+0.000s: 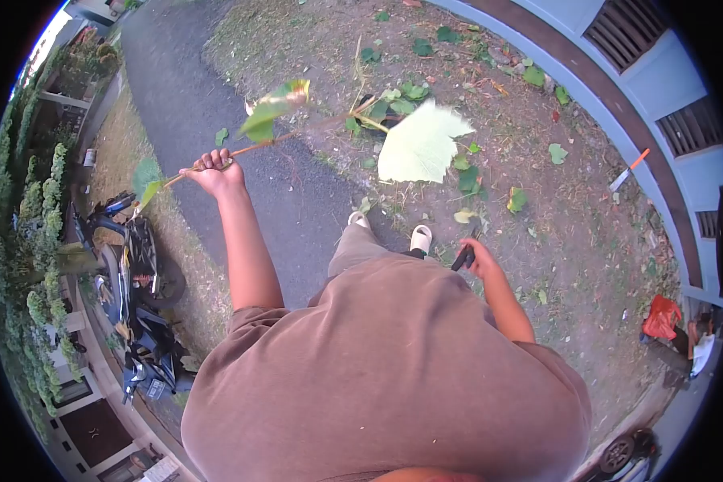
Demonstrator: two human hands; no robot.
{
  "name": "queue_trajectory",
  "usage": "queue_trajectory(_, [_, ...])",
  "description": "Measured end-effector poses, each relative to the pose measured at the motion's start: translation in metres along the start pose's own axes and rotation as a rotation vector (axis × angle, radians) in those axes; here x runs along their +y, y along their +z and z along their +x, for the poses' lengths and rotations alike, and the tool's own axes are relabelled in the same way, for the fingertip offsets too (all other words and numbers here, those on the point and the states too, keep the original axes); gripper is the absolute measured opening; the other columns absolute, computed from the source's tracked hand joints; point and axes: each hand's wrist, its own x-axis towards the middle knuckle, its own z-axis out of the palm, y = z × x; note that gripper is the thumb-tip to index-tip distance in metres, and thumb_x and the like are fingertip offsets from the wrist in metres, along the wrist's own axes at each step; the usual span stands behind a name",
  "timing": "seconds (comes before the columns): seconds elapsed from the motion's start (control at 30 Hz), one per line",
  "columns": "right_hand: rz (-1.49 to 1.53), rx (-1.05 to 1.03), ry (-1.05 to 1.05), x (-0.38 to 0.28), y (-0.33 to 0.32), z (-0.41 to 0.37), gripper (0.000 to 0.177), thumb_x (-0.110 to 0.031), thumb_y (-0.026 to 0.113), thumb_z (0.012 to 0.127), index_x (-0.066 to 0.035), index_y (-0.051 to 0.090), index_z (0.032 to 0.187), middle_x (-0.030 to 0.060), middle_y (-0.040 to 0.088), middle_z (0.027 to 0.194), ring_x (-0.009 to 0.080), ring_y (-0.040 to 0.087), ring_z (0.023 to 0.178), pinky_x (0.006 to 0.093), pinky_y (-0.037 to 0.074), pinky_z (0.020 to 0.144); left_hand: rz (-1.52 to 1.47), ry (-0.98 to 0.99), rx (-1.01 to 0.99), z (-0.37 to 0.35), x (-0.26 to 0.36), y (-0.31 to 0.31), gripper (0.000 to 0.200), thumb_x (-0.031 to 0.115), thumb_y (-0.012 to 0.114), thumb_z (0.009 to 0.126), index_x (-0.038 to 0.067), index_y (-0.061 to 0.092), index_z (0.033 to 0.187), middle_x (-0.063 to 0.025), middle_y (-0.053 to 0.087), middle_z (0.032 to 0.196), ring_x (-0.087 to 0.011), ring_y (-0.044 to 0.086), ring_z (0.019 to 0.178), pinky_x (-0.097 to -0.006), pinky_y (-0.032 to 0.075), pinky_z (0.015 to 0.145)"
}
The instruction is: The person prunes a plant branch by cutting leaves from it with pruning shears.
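Note:
My left hand (218, 170), stretched out to the left, is closed round a long leafy vine stem (259, 145). The stem slants up to the right, carrying a green and yellowish leaf (275, 110) and, near its far end, a large pale leaf (422, 145) with its light side showing. More small leaves stick out on the left of the fist. Low beside my body, my right hand (480, 260) is closed on a dark-handled tool (461, 258); its working end is hidden, so its kind does not show.
Cut leaves (469, 181) lie scattered over the dirt ground (570, 217). An asphalt path (169, 72) runs on the left, with parked motorcycles (136, 297) beside it. A blue wall (643, 72) curves along the right, near an orange-handled tool (639, 159) and a red bag (661, 316).

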Motion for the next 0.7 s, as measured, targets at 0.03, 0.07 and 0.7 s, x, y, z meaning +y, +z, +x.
queue_trajectory(0.03, [0.047, -0.023, 0.074, 0.01, -0.005, 0.002, 0.02, -0.024, 0.073, 0.086, -0.009, 0.062, 0.093, 0.0119, 0.068, 0.086, 0.0243, 0.067, 0.076, 0.0372, 0.059, 0.074, -0.012, -0.007, -0.001, 0.011, -0.003, -0.006, 0.066, 0.07, 0.026, 0.104, 0.018, 0.033, 0.064, 0.0027, 0.032, 0.056, -0.0141, 0.025, 0.048, -0.0314, 0.024, 0.047])
queue_trajectory(0.07, [0.047, -0.014, 0.059, 0.015, -0.005, -0.004, 0.02, -0.024, 0.073, 0.086, -0.009, 0.062, 0.093, 0.0119, 0.068, 0.086, 0.0243, 0.067, 0.076, 0.0372, 0.059, 0.074, -0.096, -0.055, -0.022, 0.022, -0.009, -0.013, 0.067, 0.07, 0.025, 0.104, 0.017, 0.034, 0.064, 0.0021, 0.032, 0.056, -0.0143, 0.026, 0.048, -0.0314, 0.025, 0.047])
queue_trajectory(0.7, [-0.268, -0.382, -0.634, -0.118, 0.206, -0.125, 0.039, -0.022, 0.066, 0.091, -0.008, 0.06, 0.127, 0.0076, 0.071, 0.111, 0.0208, 0.068, 0.108, 0.0405, 0.055, 0.093, -0.181, -0.909, 0.15, 0.063, -0.111, -0.138, 0.066, 0.066, 0.015, 0.106, 0.015, 0.028, 0.067, 0.0005, 0.024, 0.059, -0.0147, 0.021, 0.049, -0.0305, 0.025, 0.046])
